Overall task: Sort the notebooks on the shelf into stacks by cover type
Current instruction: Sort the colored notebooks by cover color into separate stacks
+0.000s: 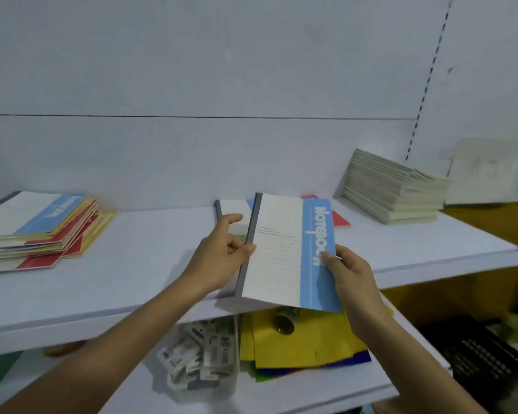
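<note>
A white and light-blue notebook [284,252] with a grey spine is held above the front of the white shelf [150,258]. My left hand [222,252] pinches its spine edge and my right hand [346,270] grips its blue right edge. Behind it lie another white and blue notebook [234,207] and a red one [340,218], mostly hidden. At the left sits a fanned stack [42,228] of blue, yellow and red notebooks. A neat pile of pale notebooks [392,189] stands at the back right.
The shelf below holds a clear tub of small packets [201,357] and yellow and blue folders [299,345]. A black slotted object [485,357] sits at the lower right. A white wall panel [222,85] backs the shelf.
</note>
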A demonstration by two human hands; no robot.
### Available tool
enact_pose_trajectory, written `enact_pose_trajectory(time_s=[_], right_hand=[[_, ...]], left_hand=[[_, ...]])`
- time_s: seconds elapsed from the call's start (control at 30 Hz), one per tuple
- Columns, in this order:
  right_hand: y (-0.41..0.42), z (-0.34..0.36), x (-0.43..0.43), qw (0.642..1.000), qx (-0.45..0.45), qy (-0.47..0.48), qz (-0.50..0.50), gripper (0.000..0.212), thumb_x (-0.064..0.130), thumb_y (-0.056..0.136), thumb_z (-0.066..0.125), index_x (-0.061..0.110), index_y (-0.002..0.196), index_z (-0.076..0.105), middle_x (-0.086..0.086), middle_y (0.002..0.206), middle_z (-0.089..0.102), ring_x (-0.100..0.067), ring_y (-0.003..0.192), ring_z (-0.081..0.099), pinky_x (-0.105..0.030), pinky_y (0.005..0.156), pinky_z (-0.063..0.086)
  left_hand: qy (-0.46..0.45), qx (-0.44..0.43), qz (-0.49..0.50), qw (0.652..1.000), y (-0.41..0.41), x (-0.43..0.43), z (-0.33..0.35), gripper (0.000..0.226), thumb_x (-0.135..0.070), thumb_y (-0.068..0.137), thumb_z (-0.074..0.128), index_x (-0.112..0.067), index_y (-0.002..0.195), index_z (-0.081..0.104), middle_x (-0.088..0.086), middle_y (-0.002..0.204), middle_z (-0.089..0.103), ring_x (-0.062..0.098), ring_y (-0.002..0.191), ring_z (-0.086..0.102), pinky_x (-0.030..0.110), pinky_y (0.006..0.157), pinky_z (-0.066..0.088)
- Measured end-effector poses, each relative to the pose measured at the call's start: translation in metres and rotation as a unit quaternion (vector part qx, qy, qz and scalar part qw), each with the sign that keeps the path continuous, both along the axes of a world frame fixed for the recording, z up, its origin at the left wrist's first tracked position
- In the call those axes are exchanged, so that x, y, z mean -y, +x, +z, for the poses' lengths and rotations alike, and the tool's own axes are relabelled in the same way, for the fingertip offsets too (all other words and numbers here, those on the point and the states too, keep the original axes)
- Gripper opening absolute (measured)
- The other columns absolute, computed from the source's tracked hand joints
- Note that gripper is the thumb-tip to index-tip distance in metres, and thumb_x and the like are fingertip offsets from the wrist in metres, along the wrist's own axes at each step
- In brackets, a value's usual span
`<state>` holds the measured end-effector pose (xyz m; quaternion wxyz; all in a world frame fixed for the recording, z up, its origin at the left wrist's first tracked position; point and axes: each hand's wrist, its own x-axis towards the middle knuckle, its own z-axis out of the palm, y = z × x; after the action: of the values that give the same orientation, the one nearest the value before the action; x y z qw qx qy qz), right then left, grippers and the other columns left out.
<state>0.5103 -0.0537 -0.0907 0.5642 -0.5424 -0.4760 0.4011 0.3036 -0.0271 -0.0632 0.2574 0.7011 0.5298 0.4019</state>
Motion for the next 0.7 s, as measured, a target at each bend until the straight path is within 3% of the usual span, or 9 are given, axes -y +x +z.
enact_pose_trajectory(time_s=[0.07, 0.17, 0.37, 0.47, 0.53, 0.6, 0.7], right_hand=[[-0.007, 0.013, -0.029, 0.999, 0.032, -0.004, 0.01, 0.016, 0.026, 0.098, 0.048, 0.019, 0.106, 0.061, 0.002, 0.09, 0.068, -0.015, 0.076, 0.065, -0.023, 0.058, 0.048], [-0.017, 0.026, -0.08, 0.996, 0.078, -0.017, 0.027, 0.015, 0.023, 0.098, 0.05, 0.018, 0.107, 0.06, 0.002, 0.09, 0.067, -0.014, 0.073, 0.065, -0.021, 0.053, 0.047], [-0.028, 0.042, -0.167, 0.967, 0.244, -0.066, 0.042, 0.018, 0.025, 0.093, 0.054, 0.014, 0.105, 0.061, -0.007, 0.104, 0.065, -0.026, 0.088, 0.064, -0.035, 0.073, 0.053], [-0.033, 0.043, -0.203, 0.909, 0.409, -0.076, 0.038, 0.029, 0.041, 0.086, 0.052, 0.018, 0.099, 0.064, -0.007, 0.101, 0.066, -0.026, 0.085, 0.065, -0.043, 0.077, 0.057], [-0.04, 0.042, -0.218, 0.867, 0.488, -0.09, 0.056, 0.034, 0.043, 0.091, 0.048, 0.015, 0.102, 0.063, -0.006, 0.1, 0.065, -0.022, 0.082, 0.063, -0.037, 0.071, 0.055], [-0.046, 0.041, -0.228, 0.82, 0.558, -0.101, 0.076, 0.035, 0.039, 0.097, 0.044, 0.011, 0.108, 0.062, -0.005, 0.098, 0.061, -0.015, 0.074, 0.055, -0.022, 0.056, 0.039], [-0.053, 0.038, -0.234, 0.761, 0.642, -0.063, 0.069, 0.035, 0.037, 0.098, 0.042, 0.013, 0.114, 0.061, -0.007, 0.109, 0.064, -0.016, 0.074, 0.049, -0.018, 0.05, 0.027]], left_hand=[[0.012, -0.029, 0.019, 0.999, -0.009, -0.025, 0.004, 0.032, -0.027, 0.096, 0.054, -0.026, 0.127, 0.047, -0.006, 0.095, 0.064, 0.011, 0.092, 0.061, 0.03, 0.087, 0.051], [0.022, -0.074, 0.031, 0.997, -0.025, -0.063, 0.0, 0.027, -0.031, 0.096, 0.051, -0.024, 0.122, 0.056, -0.008, 0.103, 0.062, 0.01, 0.094, 0.059, 0.032, 0.088, 0.05], [0.03, -0.148, 0.024, 0.988, -0.045, -0.121, -0.007, 0.031, -0.038, 0.095, 0.051, -0.028, 0.124, 0.054, -0.01, 0.107, 0.062, 0.009, 0.09, 0.06, 0.031, 0.083, 0.051], [0.041, -0.177, 0.035, 0.983, -0.055, -0.143, -0.008, 0.027, -0.041, 0.095, 0.05, -0.028, 0.117, 0.058, -0.014, 0.095, 0.062, 0.009, 0.087, 0.06, 0.031, 0.082, 0.05], [0.046, -0.197, 0.048, 0.978, -0.062, -0.156, -0.01, 0.025, -0.043, 0.094, 0.049, -0.028, 0.111, 0.061, -0.013, 0.094, 0.065, 0.01, 0.086, 0.062, 0.032, 0.082, 0.051], [0.044, -0.213, 0.054, 0.975, -0.065, -0.164, -0.013, 0.025, -0.044, 0.094, 0.048, -0.027, 0.104, 0.063, -0.012, 0.093, 0.067, 0.011, 0.084, 0.062, 0.033, 0.079, 0.051], [0.066, -0.257, 0.061, 0.962, -0.066, -0.171, -0.019, 0.028, -0.047, 0.094, 0.046, -0.027, 0.098, 0.065, -0.013, 0.09, 0.063, 0.013, 0.082, 0.06, 0.03, 0.072, 0.047]])
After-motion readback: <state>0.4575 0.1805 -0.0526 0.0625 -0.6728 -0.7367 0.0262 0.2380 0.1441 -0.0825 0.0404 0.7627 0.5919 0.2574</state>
